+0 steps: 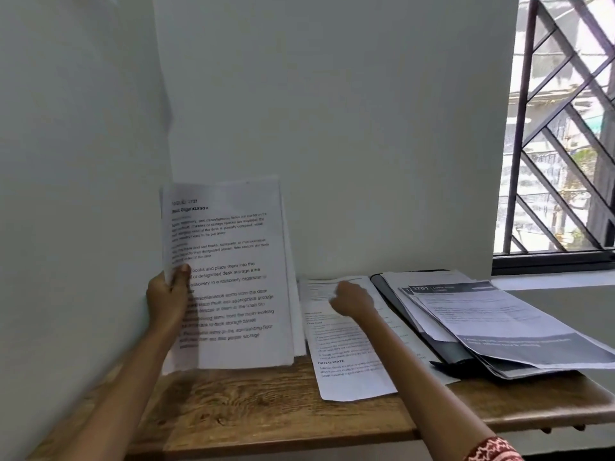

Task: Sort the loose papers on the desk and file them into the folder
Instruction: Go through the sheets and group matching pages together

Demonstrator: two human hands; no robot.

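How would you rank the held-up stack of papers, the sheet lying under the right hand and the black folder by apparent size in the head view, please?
1. Held-up stack of papers, though it is upright and nearer the camera.
2. Sheet under the right hand.
3. Black folder, mostly hidden under papers, so its rank is unsure.

Desk (266,404): wood, brown, grain and knots visible, matt, rounded front edge. Sheaf of papers (233,277) standing on desk, left part: white paper, matt, black print. Single sheet (352,367) flat on desk, right of sheaf: same matt paper. Folder (442,351) at desk's right end: dark, smooth, slight sheen; material unclear. Printed sheets (499,314) on folder: matt paper, grey bands. Wall (366,128) behind desk: pale, smooth, matt. Window grille (545,144) above desk's right end: dark metal.
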